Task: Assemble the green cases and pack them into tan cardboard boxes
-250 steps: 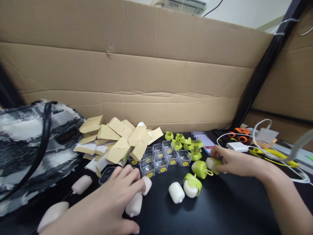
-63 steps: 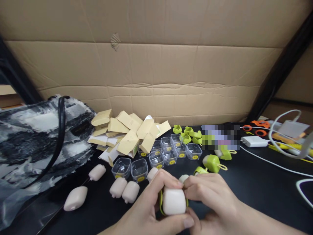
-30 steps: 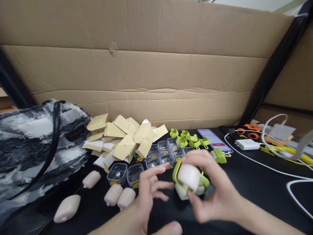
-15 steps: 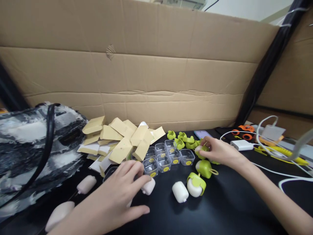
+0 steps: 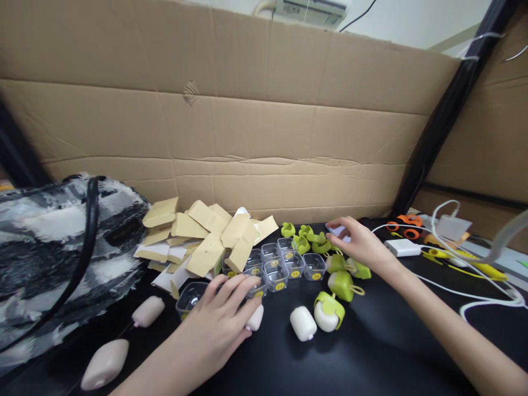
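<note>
My left hand (image 5: 225, 313) is curled over a small white barrel-shaped piece (image 5: 255, 318), its thumb and fingers closed about it. Beside it lies another white piece with a small nub (image 5: 303, 323). Next to that is a white piece in a lime-green cover (image 5: 329, 312). A green-covered piece with a loop (image 5: 341, 285) sits just behind. My right hand (image 5: 355, 242) hovers above the green pieces, thumb and forefinger apart, nothing visible between them. Loose green flower-shaped covers (image 5: 320, 242) lie left of its fingertips, and a phone (image 5: 340, 233) is partly hidden behind them.
Clear plastic cups with yellow smiley stickers (image 5: 275, 275) stand in the middle. Flattened cardboard boxes (image 5: 206, 254) are heaped behind left. Two more pale pieces (image 5: 105, 363) lie front left, near a black-and-white bag (image 5: 49, 258). White cables, an adapter (image 5: 402, 247) and orange-handled scissors (image 5: 411, 233) are at right.
My right hand has let go of a white-and-green piece and moved up and back. My left thumb and fingers have closed in on the white piece. The camera view has shifted slightly.
</note>
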The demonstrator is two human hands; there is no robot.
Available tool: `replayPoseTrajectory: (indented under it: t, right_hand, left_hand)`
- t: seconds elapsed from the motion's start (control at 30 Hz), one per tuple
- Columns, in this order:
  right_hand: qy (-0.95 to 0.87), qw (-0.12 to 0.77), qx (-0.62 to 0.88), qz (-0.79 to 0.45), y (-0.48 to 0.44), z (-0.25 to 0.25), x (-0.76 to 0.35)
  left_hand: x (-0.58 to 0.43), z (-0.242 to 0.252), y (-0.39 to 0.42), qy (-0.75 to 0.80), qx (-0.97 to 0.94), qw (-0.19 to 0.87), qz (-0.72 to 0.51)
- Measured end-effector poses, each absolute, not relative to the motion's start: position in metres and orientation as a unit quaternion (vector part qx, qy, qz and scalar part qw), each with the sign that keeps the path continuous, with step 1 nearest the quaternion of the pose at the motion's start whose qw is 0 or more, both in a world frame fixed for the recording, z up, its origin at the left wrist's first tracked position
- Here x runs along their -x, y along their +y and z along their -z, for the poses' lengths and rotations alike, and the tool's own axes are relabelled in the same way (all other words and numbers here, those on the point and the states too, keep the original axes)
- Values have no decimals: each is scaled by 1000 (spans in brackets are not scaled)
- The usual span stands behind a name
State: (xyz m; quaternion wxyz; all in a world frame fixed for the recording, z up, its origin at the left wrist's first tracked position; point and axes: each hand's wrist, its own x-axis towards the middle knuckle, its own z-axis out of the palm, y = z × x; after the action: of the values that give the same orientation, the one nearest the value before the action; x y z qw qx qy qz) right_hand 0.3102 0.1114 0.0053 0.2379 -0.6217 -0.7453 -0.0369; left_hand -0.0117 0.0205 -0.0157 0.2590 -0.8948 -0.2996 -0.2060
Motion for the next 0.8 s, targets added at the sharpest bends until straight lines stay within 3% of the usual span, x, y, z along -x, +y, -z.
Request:
replayPoseTrajectory:
  t: [0.13,0.23,0.4,0.57,0.67,0.8]
  right_hand:
    - [-742,212,631,81,126,-13,-302]
    - [-742,186,638,90,133,-4,-295]
    - [-746,212,627,75,134,13,-293]
    - [-768,318,554,37,127,6,-294]
    - [-783,387,486,12,109,-1,-281]
    - [-810,423,403,-44,69,-2,-251]
  left_hand:
    - [12,4,16,-293,911,185,225]
    - [13,2,15,-297,915,71,262]
    - [12,8,19,-398,804,-222,381]
    - [2,5,17,-389,595,-536,456]
    - [-4,2,13,-375,524,-605,467]
    - [-7,0,9,-386,490,-611,487]
